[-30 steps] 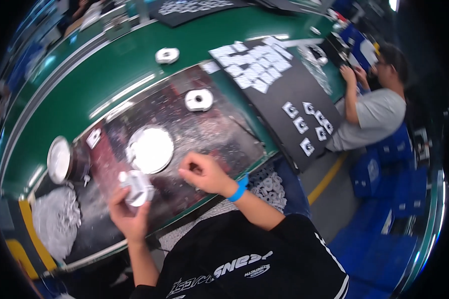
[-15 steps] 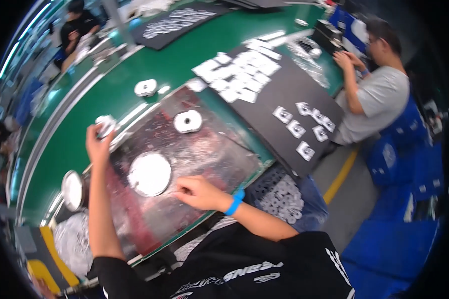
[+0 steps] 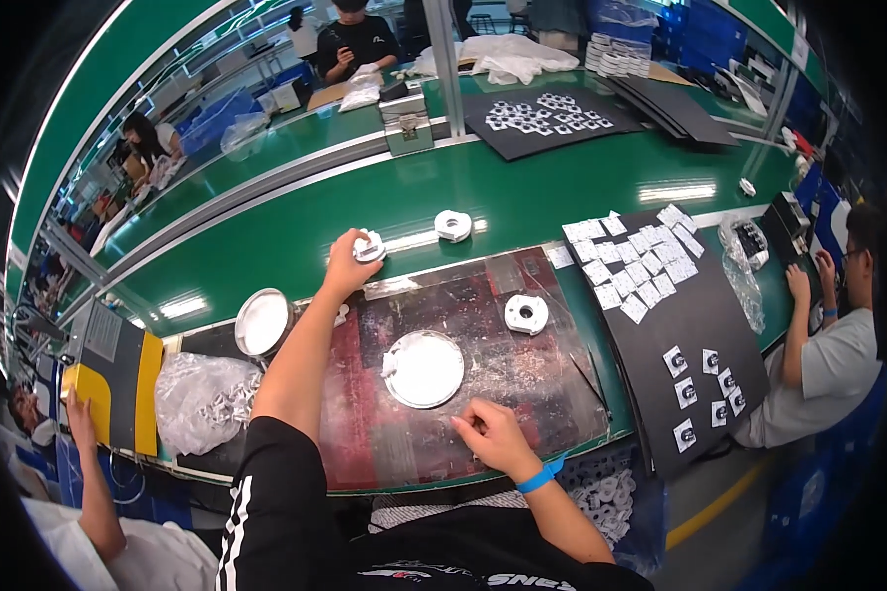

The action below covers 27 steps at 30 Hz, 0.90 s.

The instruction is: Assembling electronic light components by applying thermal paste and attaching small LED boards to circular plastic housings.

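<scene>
The left hand [image 3: 348,264] reaches far out over the green belt [image 3: 522,192], fingers pinching a white round part [image 3: 370,246] as if setting it there. The right hand [image 3: 491,433] rests loosely curled and empty on the table [image 3: 552,379], just beside a white dish [image 3: 424,369].

Bright overhead light, white glare streaks on the green belt [image 3: 522,197] (fisheye-bent edges, black corners), sharp centre.
</scene>
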Tool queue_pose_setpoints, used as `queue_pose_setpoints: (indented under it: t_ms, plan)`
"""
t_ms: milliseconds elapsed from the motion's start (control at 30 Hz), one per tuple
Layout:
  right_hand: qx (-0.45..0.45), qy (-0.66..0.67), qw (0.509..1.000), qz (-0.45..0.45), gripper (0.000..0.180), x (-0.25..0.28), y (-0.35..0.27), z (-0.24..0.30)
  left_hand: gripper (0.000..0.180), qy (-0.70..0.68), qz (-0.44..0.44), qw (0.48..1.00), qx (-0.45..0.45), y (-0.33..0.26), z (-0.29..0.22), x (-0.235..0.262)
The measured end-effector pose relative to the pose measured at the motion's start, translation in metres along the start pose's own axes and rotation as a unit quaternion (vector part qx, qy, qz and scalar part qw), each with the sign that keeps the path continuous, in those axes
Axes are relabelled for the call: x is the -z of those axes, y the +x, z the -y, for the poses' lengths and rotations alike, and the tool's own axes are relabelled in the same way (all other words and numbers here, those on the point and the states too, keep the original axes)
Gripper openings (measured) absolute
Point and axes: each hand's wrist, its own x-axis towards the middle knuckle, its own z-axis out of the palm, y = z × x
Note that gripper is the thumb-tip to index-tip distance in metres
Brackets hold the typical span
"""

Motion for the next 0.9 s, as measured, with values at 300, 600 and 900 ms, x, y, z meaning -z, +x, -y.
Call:
queue_pose_setpoints:
  t_ms: [300,600,900]
  plan:
    - [-0.005,-0.019,1.000,-0.004,0.025,0.008,-0.001,-0.001,0.021,-0.258,-0.126,0.958,-0.019,-0.058,-0.097,0.029]
    - [-0.001,-0.034,0.999,0.006,0.021,0.001,-0.005,-0.002,0.028,-0.298,-0.187,0.934,0.060,-0.186,-0.063,0.013]
    - [0.048,-0.072,0.995,-0.054,0.025,0.011,0.099,0.065,0.032,-0.258,-0.197,0.946,-0.027,-0.193,-0.057,0.020]
